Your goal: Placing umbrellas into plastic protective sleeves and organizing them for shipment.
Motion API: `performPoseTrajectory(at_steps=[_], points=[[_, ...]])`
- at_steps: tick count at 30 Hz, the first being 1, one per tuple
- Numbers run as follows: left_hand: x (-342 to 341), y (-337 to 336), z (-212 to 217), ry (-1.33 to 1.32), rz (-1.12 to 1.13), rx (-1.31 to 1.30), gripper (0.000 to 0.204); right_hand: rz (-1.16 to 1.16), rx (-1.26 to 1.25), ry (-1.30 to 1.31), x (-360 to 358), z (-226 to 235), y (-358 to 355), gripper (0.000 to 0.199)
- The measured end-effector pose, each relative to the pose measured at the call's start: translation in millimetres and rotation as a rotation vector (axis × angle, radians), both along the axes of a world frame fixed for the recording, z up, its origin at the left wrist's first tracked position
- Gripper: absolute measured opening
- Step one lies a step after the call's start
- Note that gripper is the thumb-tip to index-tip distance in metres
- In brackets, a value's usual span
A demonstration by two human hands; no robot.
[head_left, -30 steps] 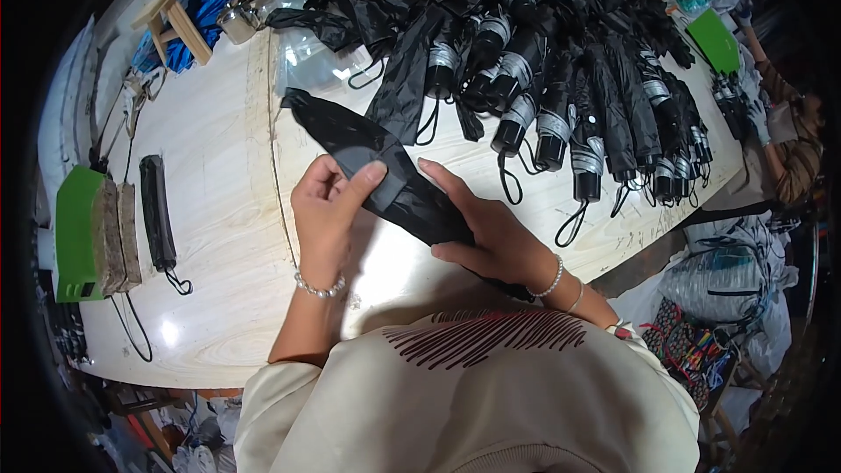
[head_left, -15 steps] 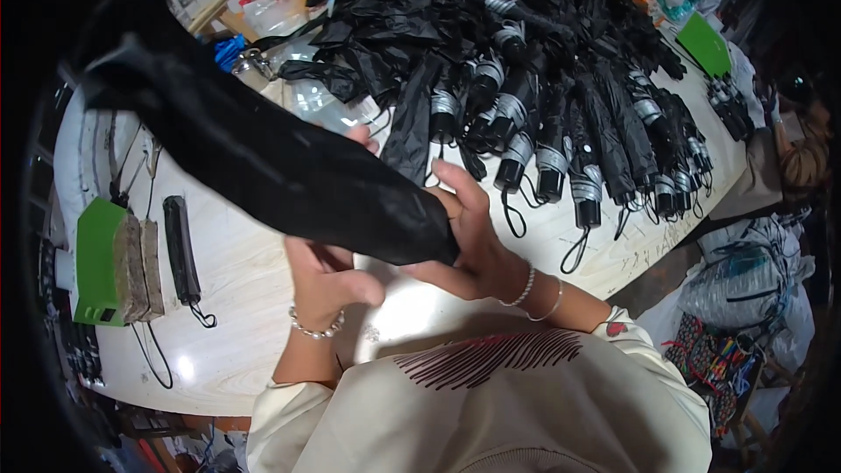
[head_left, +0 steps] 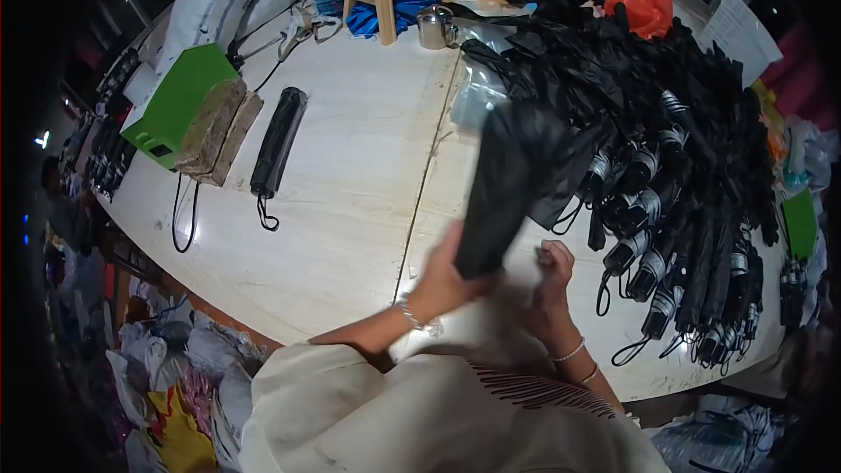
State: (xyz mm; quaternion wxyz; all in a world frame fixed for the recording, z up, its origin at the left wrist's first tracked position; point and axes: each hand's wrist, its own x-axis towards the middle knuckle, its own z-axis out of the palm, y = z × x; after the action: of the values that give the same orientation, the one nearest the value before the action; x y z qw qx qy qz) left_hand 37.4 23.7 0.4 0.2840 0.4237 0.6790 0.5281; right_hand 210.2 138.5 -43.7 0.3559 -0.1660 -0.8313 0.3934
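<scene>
Currently: black folded umbrella (head_left: 508, 184) stands near upright, long axis leaning away and right.
I see left hand (head_left: 447, 285) gripping its lower end; right hand (head_left: 552, 271) fisted just beside, apparently empty.

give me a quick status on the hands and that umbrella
Left hand grips black folded umbrella by its lower end, raised and blurred. Right hand closed beside it. Umbrella pile close on the right.

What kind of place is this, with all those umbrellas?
Probably a small umbrella workshop or packing bench. A big heap of folded black umbrellas covers the white worktable, the left hand grips a black umbrella, and bags of scraps crowd the floor.
</scene>
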Motion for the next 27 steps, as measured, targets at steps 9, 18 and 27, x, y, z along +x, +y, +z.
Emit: performPoseTrajectory(at_steps=[9, 18, 27], points=[[-252.4, -72.9, -16.2, 1.127, 0.882, -0.696, 0.057, 0.006, 0.024, -0.153, -1.0, 16.5, -0.3, 0.078], [-245.4, -60.0, -2.8, 0.842, 0.664, -0.846, 0.08, 0.036, 0.008, -0.194, 1.6, 7.2, 5.1, 0.075], [-41.0, 31.1, 44.6, 0.408, -0.675, 0.162, 0.036, 0.014, -0.474, 0.07, -16.5, 87.2, 21.8, 0.078]])
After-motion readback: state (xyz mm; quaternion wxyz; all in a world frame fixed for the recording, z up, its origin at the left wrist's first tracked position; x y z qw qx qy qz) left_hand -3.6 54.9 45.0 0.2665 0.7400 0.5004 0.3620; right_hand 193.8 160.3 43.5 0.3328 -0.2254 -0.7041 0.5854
